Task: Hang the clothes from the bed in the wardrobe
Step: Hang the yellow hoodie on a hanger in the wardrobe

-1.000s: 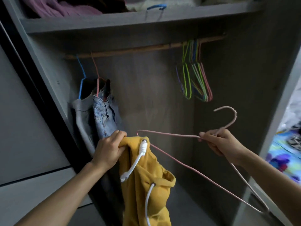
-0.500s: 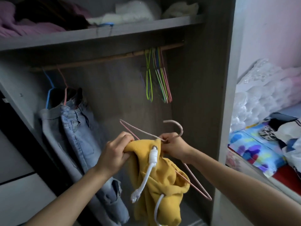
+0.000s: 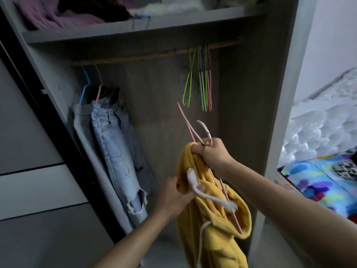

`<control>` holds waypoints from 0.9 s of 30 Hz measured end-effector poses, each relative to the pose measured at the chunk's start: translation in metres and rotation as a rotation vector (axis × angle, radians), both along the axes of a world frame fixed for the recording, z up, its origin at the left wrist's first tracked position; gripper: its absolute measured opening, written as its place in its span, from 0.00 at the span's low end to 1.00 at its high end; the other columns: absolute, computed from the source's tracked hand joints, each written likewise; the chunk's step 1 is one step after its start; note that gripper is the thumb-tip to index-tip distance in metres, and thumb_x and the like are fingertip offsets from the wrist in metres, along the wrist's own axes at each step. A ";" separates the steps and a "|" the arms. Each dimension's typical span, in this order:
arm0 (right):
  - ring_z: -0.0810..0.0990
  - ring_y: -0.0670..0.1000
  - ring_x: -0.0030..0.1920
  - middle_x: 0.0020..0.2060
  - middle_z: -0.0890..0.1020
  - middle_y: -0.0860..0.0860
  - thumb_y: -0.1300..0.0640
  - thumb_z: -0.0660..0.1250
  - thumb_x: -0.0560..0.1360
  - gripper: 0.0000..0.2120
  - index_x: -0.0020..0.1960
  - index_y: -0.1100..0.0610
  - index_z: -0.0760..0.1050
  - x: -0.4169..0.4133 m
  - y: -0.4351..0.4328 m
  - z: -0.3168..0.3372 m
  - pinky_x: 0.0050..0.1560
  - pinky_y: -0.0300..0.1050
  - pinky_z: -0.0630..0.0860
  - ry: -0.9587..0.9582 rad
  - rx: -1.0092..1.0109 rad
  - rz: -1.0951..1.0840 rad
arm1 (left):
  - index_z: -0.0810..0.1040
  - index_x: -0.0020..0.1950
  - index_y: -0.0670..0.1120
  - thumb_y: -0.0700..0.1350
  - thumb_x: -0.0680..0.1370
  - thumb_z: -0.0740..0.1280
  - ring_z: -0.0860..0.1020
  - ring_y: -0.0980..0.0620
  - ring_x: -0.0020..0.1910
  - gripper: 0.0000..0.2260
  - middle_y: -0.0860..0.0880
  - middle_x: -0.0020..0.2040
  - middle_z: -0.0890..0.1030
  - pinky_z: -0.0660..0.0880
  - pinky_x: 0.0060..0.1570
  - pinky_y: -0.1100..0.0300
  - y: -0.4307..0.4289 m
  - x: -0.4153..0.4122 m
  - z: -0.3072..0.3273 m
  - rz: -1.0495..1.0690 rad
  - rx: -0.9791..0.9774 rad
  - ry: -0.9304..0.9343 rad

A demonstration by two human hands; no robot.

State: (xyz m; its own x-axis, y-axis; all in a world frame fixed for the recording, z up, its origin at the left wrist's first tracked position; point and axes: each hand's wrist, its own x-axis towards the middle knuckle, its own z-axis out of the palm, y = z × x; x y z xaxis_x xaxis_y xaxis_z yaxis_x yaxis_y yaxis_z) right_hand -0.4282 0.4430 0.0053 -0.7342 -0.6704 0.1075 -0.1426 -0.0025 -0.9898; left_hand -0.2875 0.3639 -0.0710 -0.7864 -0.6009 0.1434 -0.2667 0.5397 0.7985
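Note:
A yellow hoodie [image 3: 210, 236] with thick white drawstrings hangs in front of the open wardrobe. My right hand [image 3: 213, 154] grips the neck of a pink wire hanger [image 3: 188, 125] together with the top of the hoodie. One arm of the hanger runs down inside the garment's opening. Lower down, my left hand [image 3: 174, 196] pinches the hoodie fabric by a drawstring. Both hands are well below the wooden rail [image 3: 154, 56].
Light blue jeans [image 3: 116, 151] hang on blue and pink hangers at the rail's left end. Several empty coloured hangers [image 3: 201, 80] hang at its right end. Folded clothes fill the shelf [image 3: 135, 28] above. The bed [image 3: 320, 182] with a colourful sheet lies right of the wardrobe's side panel.
The right hand brought the pink hanger to the hoodie and now holds both at the top. The left hand slid down the fabric. The hanger's arm now lies inside the hoodie.

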 end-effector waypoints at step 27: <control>0.74 0.46 0.28 0.36 0.81 0.57 0.58 0.63 0.79 0.11 0.48 0.63 0.81 0.005 0.075 -0.010 0.26 0.35 0.70 0.035 0.079 -0.020 | 0.79 0.59 0.47 0.46 0.79 0.65 0.80 0.49 0.46 0.10 0.48 0.46 0.83 0.73 0.41 0.62 -0.100 0.013 0.026 0.023 -0.639 -0.054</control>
